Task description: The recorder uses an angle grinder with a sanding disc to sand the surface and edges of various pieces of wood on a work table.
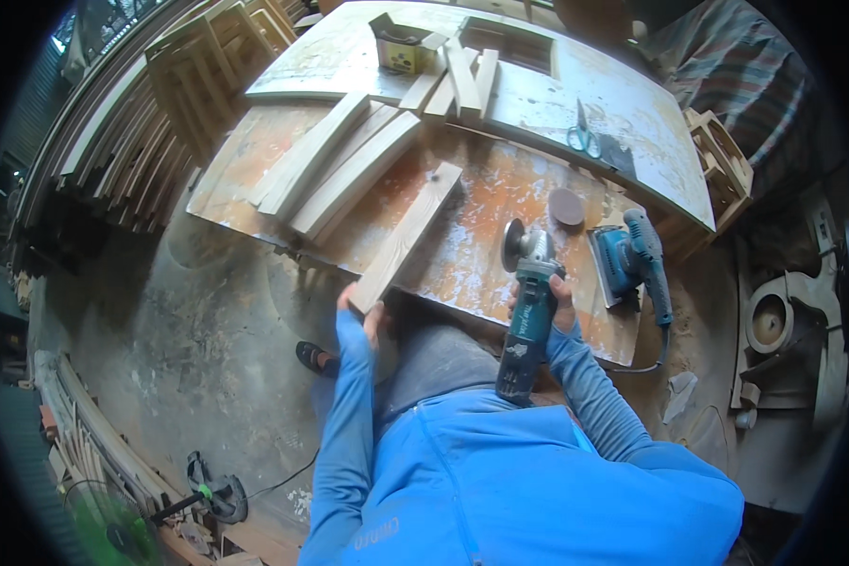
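My left hand is closed around the near end of a pale wooden board, whose far part rests on the stained workbench. In my right hand is a teal and black angle grinder, its fingers wrapped round the body. The grinder's disc is up at its far end, apart from the board. A round brown sanding disc lies beyond the grinder. To its right stands a blue electric sander with a grey handle and a cord.
Several curved boards lie at the bench's left. Behind, a raised white panel bears scissors, an open box and more wood pieces. Stacked lumber fills the left; a green-bladed fan is at lower left.
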{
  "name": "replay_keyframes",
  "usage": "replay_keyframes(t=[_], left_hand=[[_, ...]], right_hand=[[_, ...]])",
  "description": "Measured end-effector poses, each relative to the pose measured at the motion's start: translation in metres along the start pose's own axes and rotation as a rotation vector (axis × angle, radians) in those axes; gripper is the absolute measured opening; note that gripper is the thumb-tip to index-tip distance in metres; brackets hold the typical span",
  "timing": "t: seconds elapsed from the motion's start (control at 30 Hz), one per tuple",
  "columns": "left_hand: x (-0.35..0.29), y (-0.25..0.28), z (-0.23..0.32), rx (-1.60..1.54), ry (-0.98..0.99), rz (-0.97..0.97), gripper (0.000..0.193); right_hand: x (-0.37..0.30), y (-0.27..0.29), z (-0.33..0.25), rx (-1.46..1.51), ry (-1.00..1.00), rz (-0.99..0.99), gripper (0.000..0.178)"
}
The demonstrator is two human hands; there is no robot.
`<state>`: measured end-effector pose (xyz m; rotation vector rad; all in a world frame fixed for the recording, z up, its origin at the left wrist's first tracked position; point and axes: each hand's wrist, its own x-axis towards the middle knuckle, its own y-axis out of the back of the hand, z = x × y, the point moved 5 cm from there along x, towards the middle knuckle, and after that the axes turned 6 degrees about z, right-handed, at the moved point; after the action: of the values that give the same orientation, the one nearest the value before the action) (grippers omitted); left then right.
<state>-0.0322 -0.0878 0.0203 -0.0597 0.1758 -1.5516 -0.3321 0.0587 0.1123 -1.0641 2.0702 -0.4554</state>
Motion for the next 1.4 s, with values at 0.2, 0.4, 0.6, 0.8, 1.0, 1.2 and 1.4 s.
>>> replay_keyframes(t=[0.2,0.4,0.6,0.8,1.0,1.2,1.4], left_hand=[[0.013,-0.016,0.022,0.811,-0.41,0.084,0.08],[-0.07,-0.081,0.048,0.368,-0.121,-0.323,0.046],[-0.128,-0.159,0.079,0.224,0.441,-0.857,0.084],[-0.124,-0.152,0.108,-0.331,0.591,-0.983,0.058],[-0.112,-0.134,0.09,0.123,0.217,-1.144,0.041],[-0.098,-0.091,0.007,0.956,-0.318,-1.098,0.057],[-0.069,-0.05,-0.051,0.859,-0.243,-0.744,0.065]], right_hand=[[0.004,0.007,-0.001,-0.063,0.021,-0.06,0.062],[0.009,0.007,-0.005,-0.167,0.083,0.011,0.058],[0.005,-0.051,-0.011,-0.309,0.303,-0.112,0.08],[-0.007,-0.064,-0.002,-0.751,0.009,-0.38,0.068],[0.01,-0.021,0.024,-0.876,-0.12,-0.376,0.057],[0.05,0.011,-0.028,-1.64,0.382,0.047,0.081],[0.057,0.009,-0.045,-1.942,0.635,0.205,0.081]])
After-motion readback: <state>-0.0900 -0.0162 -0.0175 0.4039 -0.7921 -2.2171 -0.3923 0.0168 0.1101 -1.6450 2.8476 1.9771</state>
